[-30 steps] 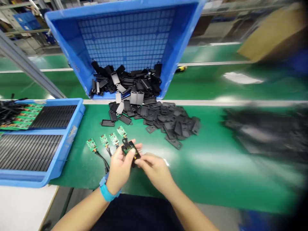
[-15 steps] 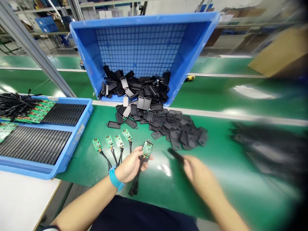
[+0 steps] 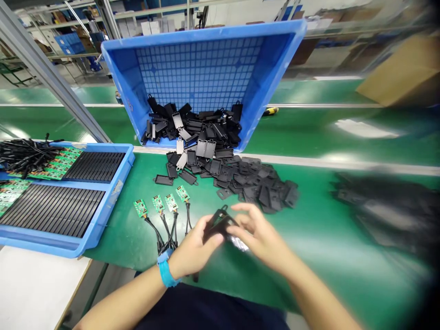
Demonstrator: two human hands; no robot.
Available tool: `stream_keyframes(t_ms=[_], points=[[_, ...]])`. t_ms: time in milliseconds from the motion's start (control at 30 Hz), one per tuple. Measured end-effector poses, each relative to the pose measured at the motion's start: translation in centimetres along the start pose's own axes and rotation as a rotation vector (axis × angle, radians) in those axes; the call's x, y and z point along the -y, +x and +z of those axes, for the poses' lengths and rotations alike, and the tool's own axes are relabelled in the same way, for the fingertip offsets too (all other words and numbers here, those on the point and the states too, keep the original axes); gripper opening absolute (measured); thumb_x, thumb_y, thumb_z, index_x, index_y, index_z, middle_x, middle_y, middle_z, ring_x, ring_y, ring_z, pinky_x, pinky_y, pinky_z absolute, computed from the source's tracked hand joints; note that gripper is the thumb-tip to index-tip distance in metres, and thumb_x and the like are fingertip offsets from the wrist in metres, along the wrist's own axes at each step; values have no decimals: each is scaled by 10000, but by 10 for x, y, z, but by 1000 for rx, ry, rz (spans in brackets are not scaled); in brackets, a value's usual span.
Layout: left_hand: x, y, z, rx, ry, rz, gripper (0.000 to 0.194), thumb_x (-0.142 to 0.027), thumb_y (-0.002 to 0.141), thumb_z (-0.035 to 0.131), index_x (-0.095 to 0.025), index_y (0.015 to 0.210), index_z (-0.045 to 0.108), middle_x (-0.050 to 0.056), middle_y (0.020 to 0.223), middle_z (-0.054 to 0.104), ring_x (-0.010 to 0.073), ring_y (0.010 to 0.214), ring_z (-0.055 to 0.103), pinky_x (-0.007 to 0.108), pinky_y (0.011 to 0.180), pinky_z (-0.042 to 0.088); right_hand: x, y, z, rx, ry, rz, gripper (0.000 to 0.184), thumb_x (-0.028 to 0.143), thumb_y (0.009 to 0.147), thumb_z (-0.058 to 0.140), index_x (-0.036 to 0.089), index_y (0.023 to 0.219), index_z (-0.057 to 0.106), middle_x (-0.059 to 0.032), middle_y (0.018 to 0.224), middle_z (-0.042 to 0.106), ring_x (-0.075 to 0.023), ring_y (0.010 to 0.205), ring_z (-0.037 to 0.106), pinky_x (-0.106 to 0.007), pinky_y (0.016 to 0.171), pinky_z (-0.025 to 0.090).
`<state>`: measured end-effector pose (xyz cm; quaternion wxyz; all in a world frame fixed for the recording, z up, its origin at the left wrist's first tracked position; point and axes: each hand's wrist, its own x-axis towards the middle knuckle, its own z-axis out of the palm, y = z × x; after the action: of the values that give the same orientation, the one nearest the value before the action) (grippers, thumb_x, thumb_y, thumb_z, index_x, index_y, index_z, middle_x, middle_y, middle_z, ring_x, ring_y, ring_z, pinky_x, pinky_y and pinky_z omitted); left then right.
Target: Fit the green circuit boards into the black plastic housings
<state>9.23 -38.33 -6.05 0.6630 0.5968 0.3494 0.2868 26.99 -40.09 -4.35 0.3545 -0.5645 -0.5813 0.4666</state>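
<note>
Above the green table (image 3: 137, 247), near its front edge, the left hand (image 3: 197, 245) has its fingers closed around a black plastic case (image 3: 215, 222) with a loop at its top end. The right hand (image 3: 256, 229) is partly curled, its fingers at the case's right side; blur prevents telling whether they grip a separate cover. To the left lie four green circuit boards (image 3: 140, 208) with black cables. Behind, loose black housings (image 3: 201, 149) spill from a tilted blue crate (image 3: 202, 34).
</note>
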Motion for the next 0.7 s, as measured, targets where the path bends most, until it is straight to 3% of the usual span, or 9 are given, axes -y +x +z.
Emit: stream_keyframes(t_ms=[100, 400, 500, 567, 700], points=[[0, -1, 0, -21, 106, 18, 375, -268, 842, 444, -202, 1209, 402, 65, 1231, 483, 170, 1136, 426, 307, 985, 295, 0, 2, 4, -47, 44, 3, 319, 286, 800, 520, 218, 1041, 322, 85, 581, 429, -109, 502, 456, -230, 491, 369], [-1, -3, 2, -36, 112, 27, 393, -263, 835, 453, -193, 1217, 397, 70, 1234, 482, 172, 1136, 432, 299, 981, 311, 9, -1, -5, 57, -22, 15, 288, 318, 819, 476, 215, 1050, 340, 63, 603, 459, -124, 548, 492, -242, 518, 363], [-2, -4, 4, -51, 144, 36, 382, -260, 837, 445, -198, 1212, 408, 69, 1223, 495, 181, 1120, 445, 304, 969, 322, 10, 2, -1, 37, -25, 24, 296, 345, 801, 497, 217, 1024, 351, 64, 591, 472, -128, 536, 487, -243, 510, 368], [-2, -5, 5, -82, 164, 32, 371, -268, 851, 414, -211, 1218, 410, 69, 1207, 512, 191, 1103, 462, 322, 956, 335, 8, 4, 5, -37, -17, 45, 313, 362, 773, 541, 220, 983, 358, 71, 566, 476, -126, 504, 474, -241, 488, 365], [1, -6, 4, -142, 167, 12, 386, -289, 860, 383, -236, 1241, 414, 74, 1190, 532, 211, 1034, 514, 354, 920, 370, -3, 2, 20, -325, 102, 120, 410, 389, 672, 663, 217, 935, 401, 58, 577, 524, -129, 509, 499, -246, 490, 401]])
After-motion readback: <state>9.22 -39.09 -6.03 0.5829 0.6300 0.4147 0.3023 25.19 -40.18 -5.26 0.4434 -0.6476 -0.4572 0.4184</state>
